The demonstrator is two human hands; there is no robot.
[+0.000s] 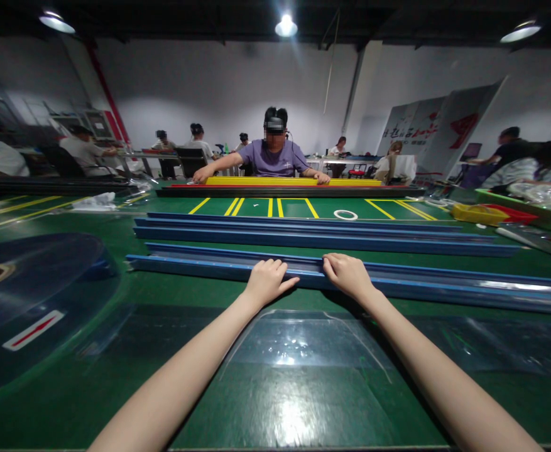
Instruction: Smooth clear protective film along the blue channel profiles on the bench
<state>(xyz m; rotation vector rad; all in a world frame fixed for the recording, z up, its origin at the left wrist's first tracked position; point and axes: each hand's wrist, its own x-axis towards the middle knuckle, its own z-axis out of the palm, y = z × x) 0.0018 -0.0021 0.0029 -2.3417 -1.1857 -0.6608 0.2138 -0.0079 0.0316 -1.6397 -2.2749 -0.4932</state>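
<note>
Both bare forearms reach forward from the lower corners and converge toward the middle, wrists nearly straight. The left hand [266,281] lies palm down with its fingers curled under and the thumb stretched out toward the right hand [348,274]. That hand sits just beside it, palm down too, knuckles raised, fingers hooked over in a closed grip.

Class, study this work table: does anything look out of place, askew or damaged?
Nothing looks damaged. The blue strips lie parallel, the left hand and right hand resting on the nearest. Two small oddities: a white ring lies alone between the yellow lines, and crumpled clear plastic sits at far left.
</note>
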